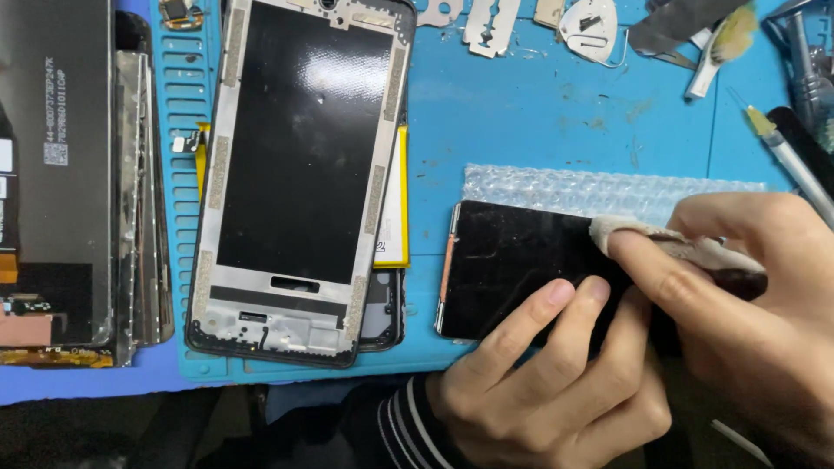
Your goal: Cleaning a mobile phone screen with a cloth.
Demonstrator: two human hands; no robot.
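A black phone display panel (504,260) lies on a sheet of bubble wrap (556,187) on the blue work mat (521,113). My left hand (539,382) comes from the bottom and presses two fingertips on the panel's near edge. My right hand (747,295) pinches a small off-white wad of cloth (625,233) and presses it against the panel's upper right part. To the left lies a silver-grey phone middle frame (295,174) with a black centre, over a yellow-edged part.
Stacked phone screens and back panels (69,174) lie at the far left. Razor blades (486,22), a plectrum-shaped opening pick (591,26), tweezers and a brush (721,43) sit along the top. Screwdrivers (799,165) lie at the right edge.
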